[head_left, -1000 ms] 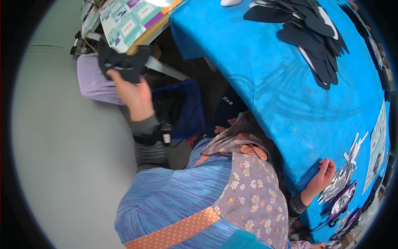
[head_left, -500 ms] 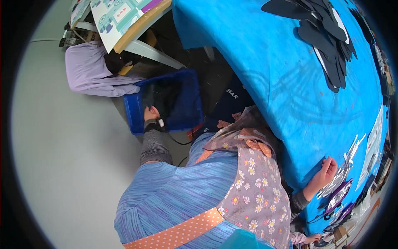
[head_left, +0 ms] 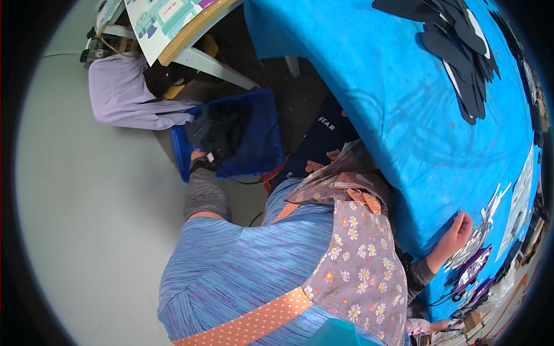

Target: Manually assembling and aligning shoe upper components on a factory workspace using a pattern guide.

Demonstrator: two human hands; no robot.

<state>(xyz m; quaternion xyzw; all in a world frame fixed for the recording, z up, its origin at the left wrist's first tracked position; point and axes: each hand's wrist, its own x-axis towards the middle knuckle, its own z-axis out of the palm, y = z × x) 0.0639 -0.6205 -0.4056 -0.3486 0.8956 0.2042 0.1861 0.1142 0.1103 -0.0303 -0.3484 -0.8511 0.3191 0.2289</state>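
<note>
Black pcs (head_left: 222, 128): located inside bin (head_left: 268, 132), toward its L side; dark and poorly defined, exact no. and shape cannot be told. Bin: blue, rectangular, open-topped, on floor (head_left: 98, 219) below table level.

L hand (head_left: 198, 154): at near L part of bin, beside black pcs. Fingers mostly hidden — cannot tell whether they are apart, together or clamped on a pc. Wrist: black band (head_left: 202, 164) w/ white tag, over grey striped sleeve (head_left: 206, 196). Thin black cable (head_left: 248, 183) runs along near side of bin.

R hand (head_left: 455, 236): at near edge of blue cover (head_left: 346, 69), fingers curled. Cannot tell whether fingertips meet or grip anything. Adj. items: white strips (head_left: 489, 213) just beyond hand; purple-edged silver item (head_left: 474, 271) to the R, nearer the body.

Far end of blue cover: pile of soles (head_left: 456, 69), mostly black w/ some white edges showing, overlapping, well apart from R hand.

L of bin: lilac cloth (head_left: 115, 92), draped, lower end touching bin rim. Beyond bin: table w/ wood edge (head_left: 199, 32), printed sheet (head_left: 164, 26) on top, white leg (head_left: 213, 68) slanting down.

Operator wears blue top (head_left: 248, 259) and grey floral apron (head_left: 369, 259), orange dotted strap (head_left: 248, 316). Lower R: another person's hand (head_left: 441, 326), pink sleeve — partly visible.
</note>
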